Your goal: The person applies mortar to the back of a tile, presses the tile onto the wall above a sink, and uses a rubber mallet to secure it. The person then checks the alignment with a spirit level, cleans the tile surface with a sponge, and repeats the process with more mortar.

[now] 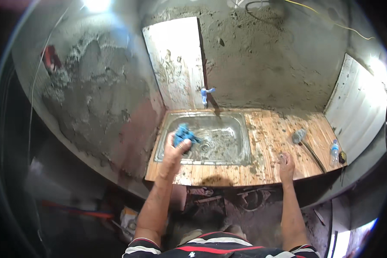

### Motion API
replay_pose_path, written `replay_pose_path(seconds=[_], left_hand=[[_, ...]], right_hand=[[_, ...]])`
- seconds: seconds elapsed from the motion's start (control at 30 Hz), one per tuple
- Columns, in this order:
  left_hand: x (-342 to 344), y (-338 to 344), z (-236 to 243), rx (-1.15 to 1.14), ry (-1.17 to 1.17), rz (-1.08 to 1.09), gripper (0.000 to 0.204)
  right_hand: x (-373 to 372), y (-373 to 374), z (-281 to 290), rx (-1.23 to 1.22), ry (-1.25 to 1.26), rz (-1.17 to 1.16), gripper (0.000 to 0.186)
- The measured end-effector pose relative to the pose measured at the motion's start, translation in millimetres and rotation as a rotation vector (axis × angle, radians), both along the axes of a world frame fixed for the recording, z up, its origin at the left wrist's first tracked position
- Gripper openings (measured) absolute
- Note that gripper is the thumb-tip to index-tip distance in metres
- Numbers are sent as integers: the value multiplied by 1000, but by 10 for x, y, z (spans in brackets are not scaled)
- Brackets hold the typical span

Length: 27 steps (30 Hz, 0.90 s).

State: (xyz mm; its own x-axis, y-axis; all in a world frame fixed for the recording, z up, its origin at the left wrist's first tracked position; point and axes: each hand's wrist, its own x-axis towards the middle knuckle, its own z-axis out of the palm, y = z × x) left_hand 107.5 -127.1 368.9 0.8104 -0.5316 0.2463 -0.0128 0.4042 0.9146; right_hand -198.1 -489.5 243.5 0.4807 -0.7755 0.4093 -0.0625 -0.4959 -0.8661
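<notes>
My left hand (176,148) is closed around a crumpled blue cloth (185,135), held over the left side of the steel sink (247,146). Grey, muddy residue streaks the basin around its drain. To the right of the sink, my right hand (286,162) is above the front part of the wood-patterned countertop (264,170). Its fingers are loosely bent and apart, and I see nothing held in them. Cement splatter dots the countertop near that hand. Whether its fingertips touch the surface is hard to make out.
A hammer (299,137) lies on the countertop at the right, beside a plastic bottle (334,152) and a small dark object (342,157). Behind the sink is a blue tap (204,94). White panels (176,64) lean on rough cement walls; the floor below holds debris.
</notes>
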Motion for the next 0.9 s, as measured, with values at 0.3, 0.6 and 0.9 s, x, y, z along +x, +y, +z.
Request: replay_pose_path(seconds=[0.3, 0.6, 0.9], left_hand=[[1274, -668, 2235, -29, -481, 362, 54], [3284, -1615, 3188, -1, -447, 606, 30], [3947, -2318, 2960, 403, -1096, 1153, 42]], right_hand=[[74, -936, -707, -443, 368, -198, 35], [232, -623, -319, -478, 563, -266, 27], [427, -617, -227, -409, 596, -301, 32]])
